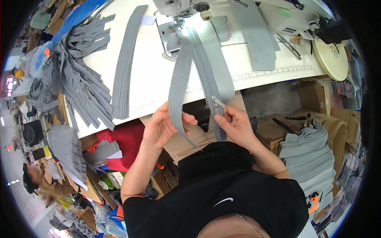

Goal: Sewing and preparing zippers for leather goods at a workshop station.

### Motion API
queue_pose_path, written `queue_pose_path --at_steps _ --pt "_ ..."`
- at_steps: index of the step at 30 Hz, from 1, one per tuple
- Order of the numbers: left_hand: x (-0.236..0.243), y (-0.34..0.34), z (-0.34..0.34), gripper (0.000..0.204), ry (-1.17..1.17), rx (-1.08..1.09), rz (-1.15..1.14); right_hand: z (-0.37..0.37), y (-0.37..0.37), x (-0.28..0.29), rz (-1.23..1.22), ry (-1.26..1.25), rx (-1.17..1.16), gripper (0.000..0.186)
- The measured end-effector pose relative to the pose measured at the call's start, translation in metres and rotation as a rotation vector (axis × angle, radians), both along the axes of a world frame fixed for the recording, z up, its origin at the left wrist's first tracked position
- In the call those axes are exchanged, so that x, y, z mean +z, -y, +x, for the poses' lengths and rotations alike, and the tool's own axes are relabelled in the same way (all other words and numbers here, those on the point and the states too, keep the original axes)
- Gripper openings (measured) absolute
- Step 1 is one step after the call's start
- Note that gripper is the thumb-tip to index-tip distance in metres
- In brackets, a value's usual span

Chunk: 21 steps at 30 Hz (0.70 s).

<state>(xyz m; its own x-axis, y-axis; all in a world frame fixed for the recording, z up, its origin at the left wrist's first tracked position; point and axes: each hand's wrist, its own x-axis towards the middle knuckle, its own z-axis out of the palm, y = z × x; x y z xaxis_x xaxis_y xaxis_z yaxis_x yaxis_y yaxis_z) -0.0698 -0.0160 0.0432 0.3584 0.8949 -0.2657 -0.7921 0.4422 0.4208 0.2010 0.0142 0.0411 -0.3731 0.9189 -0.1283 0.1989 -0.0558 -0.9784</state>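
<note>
A grey zipper (205, 75) runs from under the sewing machine's needle area (183, 29) down toward my lap. My right hand (238, 126) pinches its lower end between thumb and fingers, just beside the metal slider and pull (215, 104). To its left a loose grey fabric strip (180, 79) hangs off the table edge, its tip curling. My left hand (162, 129) is beneath that strip, fingers apart and partly covered by it; the strip lies across them without a firm grip. A wider pale grey panel (216, 59) lies under the zipper's right side.
Stacked grey strips (129, 67) and a heap of zippers (85, 79) lie on the white table (151, 83) at left. Scissors (289, 47), a cream reel (330, 59) and another panel (258, 43) are at right. Cardboard boxes (270, 127) with stacked grey pieces (307, 152) stand below.
</note>
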Motion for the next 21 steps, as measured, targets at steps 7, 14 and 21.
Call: queue_pose_path --at_steps 7,14,21 --pt "-0.043 0.012 0.030 0.036 -0.419 -0.075 0.062 -0.003 0.001 -0.010 -0.052 0.034 -0.011 0.035" --pt "-0.051 -0.009 0.059 0.025 -0.830 -0.135 0.174 0.005 0.008 -0.023 -0.091 0.082 -0.001 0.033" --pt "-0.037 0.002 0.079 0.016 -0.860 -0.142 0.110 0.025 0.033 -0.023 0.158 0.252 0.103 0.029"
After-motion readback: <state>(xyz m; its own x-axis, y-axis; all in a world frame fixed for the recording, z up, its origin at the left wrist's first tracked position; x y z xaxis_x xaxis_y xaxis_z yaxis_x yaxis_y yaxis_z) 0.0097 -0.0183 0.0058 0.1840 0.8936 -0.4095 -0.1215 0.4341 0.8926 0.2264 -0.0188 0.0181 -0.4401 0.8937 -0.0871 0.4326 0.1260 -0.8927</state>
